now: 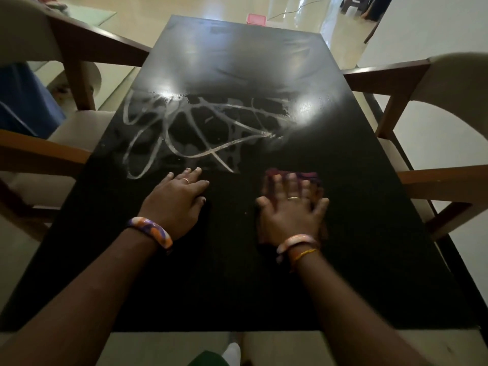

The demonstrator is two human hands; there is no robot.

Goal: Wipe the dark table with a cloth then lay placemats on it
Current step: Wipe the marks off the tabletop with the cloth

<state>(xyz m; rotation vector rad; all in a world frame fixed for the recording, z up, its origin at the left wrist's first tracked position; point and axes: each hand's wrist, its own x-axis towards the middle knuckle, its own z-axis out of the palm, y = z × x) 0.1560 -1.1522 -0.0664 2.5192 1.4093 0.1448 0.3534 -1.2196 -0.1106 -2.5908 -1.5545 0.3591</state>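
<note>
A long dark table [237, 273] stretches away from me. Pale wet streaks [190, 133] loop across its middle, just beyond my hands. My right hand [290, 210] lies flat with fingers spread on a dark red-purple cloth [309, 176], pressing it to the tabletop; the cloth shows past my fingertips. My left hand [177, 202] rests flat on the bare table to the left, fingers straight, holding nothing. No placemats are in view.
Wooden chairs with cream seats stand along both sides: two at the left [74, 62] and one at the right [427, 107]. A pink lidded box [256, 19] sits on the floor past the table's far end. Blue fabric [23, 101] shows at the left.
</note>
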